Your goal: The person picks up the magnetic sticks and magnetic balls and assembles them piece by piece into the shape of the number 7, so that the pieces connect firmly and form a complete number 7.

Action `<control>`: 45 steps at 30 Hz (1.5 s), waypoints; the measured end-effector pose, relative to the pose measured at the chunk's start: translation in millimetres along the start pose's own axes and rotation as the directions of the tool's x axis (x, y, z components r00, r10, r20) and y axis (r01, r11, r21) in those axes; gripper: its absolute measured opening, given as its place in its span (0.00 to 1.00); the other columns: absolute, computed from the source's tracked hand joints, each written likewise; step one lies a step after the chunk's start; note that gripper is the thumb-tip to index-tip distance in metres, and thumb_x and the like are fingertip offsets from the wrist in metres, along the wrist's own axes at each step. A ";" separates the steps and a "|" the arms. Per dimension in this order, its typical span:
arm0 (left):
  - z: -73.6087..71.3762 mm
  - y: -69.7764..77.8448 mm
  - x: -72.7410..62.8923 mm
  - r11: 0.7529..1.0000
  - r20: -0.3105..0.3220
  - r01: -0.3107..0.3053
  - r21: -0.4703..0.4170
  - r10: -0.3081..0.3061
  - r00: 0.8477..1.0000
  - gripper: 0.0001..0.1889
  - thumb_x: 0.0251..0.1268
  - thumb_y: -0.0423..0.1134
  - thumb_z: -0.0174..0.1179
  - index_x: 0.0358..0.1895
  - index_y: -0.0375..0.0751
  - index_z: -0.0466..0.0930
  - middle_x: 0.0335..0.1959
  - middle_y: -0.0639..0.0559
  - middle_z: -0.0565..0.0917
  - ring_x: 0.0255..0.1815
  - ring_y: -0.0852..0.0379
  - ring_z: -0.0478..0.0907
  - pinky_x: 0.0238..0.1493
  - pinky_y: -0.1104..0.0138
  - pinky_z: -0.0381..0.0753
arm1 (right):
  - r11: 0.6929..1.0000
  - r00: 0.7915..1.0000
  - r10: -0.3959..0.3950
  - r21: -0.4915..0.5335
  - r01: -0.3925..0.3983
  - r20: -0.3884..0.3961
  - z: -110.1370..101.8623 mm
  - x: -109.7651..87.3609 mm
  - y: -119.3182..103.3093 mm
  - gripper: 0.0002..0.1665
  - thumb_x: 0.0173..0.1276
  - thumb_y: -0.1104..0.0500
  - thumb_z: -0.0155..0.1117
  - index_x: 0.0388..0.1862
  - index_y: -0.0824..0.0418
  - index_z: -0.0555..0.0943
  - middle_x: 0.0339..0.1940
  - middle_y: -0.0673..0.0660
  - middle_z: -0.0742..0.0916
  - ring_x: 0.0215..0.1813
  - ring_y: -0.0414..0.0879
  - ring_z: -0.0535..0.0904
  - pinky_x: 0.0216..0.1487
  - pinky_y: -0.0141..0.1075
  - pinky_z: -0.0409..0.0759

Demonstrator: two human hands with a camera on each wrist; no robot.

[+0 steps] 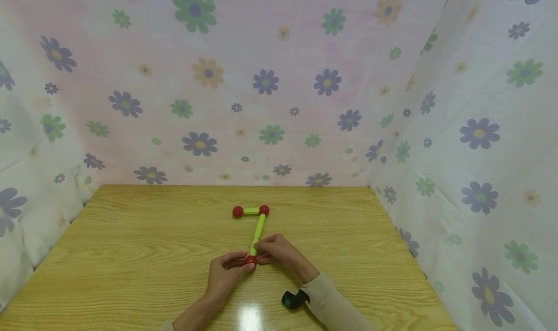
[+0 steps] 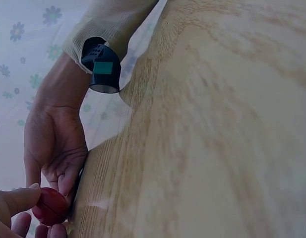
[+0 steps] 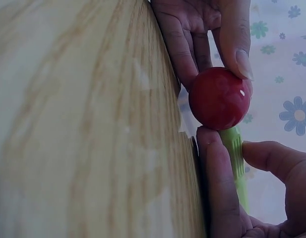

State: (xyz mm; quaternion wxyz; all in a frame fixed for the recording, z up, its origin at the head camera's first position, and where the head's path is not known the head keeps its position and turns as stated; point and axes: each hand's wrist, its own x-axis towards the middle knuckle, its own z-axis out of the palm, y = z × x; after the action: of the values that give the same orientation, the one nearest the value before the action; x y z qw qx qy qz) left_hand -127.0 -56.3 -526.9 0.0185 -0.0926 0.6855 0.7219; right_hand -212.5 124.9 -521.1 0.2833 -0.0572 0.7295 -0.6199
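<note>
A long yellow-green rod (image 1: pixel 259 227) runs from a red ball (image 1: pixel 250 260) at the near end to another red ball (image 1: pixel 264 210) farther back. From that far ball a short yellow-green rod (image 1: pixel 251 211) leads left to a third red ball (image 1: pixel 237 212). My left hand (image 1: pixel 225 274) holds the near ball between thumb and fingers. With thumb and fingers my right hand (image 1: pixel 281 253) pinches the long rod just beyond that ball. Seen in the right wrist view, the red ball (image 3: pixel 219 98) sits against the end of the ribbed green rod (image 3: pixel 235 153).
The pieces lie on a wood-grain table (image 1: pixel 131 244). Flower-patterned cloth (image 1: pixel 235 88) hangs behind it and on both sides. A black wrist camera (image 1: pixel 294 299) sticks out from the right sleeve (image 1: pixel 333 302).
</note>
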 end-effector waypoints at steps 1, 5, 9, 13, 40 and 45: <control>-0.2 -0.1 0.2 1.000 0.000 0.000 0.004 0.000 1.000 0.20 0.53 0.31 0.78 0.50 0.28 0.86 0.45 0.43 0.88 0.45 0.54 0.85 0.41 0.75 0.83 | 1.000 1.000 -0.003 -0.001 0.003 0.003 -0.3 0.1 0.2 0.17 0.73 0.57 0.64 0.47 0.72 0.86 0.34 0.58 0.91 0.34 0.41 0.87 0.39 0.32 0.88; -1.2 0.3 0.3 1.000 -0.002 0.005 0.022 -0.005 1.000 0.21 0.52 0.32 0.78 0.50 0.28 0.86 0.44 0.43 0.88 0.45 0.53 0.85 0.42 0.75 0.83 | 1.000 0.999 -0.022 0.006 0.022 0.035 -3.0 1.6 2.7 0.17 0.75 0.58 0.63 0.49 0.73 0.86 0.36 0.59 0.91 0.36 0.41 0.88 0.41 0.33 0.88; -2.2 0.7 1.1 1.000 -0.001 0.016 0.020 -0.016 1.000 0.22 0.53 0.32 0.78 0.51 0.28 0.85 0.44 0.43 0.88 0.46 0.52 0.85 0.42 0.75 0.83 | 0.998 0.995 -0.049 0.032 0.046 0.085 -6.9 2.1 5.3 0.17 0.76 0.61 0.62 0.52 0.75 0.84 0.39 0.60 0.91 0.37 0.41 0.88 0.44 0.33 0.88; -3.1 0.4 2.1 1.000 0.013 0.020 -0.002 -0.020 1.000 0.22 0.53 0.31 0.77 0.52 0.28 0.85 0.45 0.42 0.88 0.47 0.51 0.85 0.42 0.74 0.83 | 0.998 0.992 -0.051 0.054 0.045 0.116 -10.4 1.9 7.4 0.18 0.77 0.63 0.61 0.56 0.76 0.81 0.42 0.61 0.90 0.40 0.41 0.88 0.47 0.34 0.87; -18.7 7.1 1.4 0.998 0.001 0.050 0.028 -0.050 0.999 0.20 0.60 0.33 0.74 0.54 0.29 0.83 0.53 0.38 0.86 0.49 0.52 0.85 0.44 0.73 0.84 | 0.996 0.998 0.006 0.090 -0.013 0.069 -7.0 -9.8 7.6 0.19 0.76 0.63 0.59 0.60 0.74 0.77 0.41 0.60 0.90 0.42 0.44 0.88 0.46 0.35 0.88; -25.5 10.9 7.1 0.997 0.054 0.071 0.024 -0.073 0.996 0.19 0.66 0.35 0.69 0.57 0.32 0.82 0.56 0.40 0.84 0.51 0.54 0.83 0.49 0.71 0.84 | 0.999 0.996 -0.007 0.054 0.003 0.086 -9.2 -12.1 4.9 0.19 0.77 0.62 0.58 0.59 0.73 0.77 0.39 0.59 0.90 0.38 0.43 0.88 0.42 0.34 0.88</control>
State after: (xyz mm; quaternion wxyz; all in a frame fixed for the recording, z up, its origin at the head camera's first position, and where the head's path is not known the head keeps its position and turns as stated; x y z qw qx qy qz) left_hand -132.9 -82.9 -518.4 0.0645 -0.0970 0.6889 0.7154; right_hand -205.5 139.2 -520.9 0.3145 -0.0781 0.6996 -0.6369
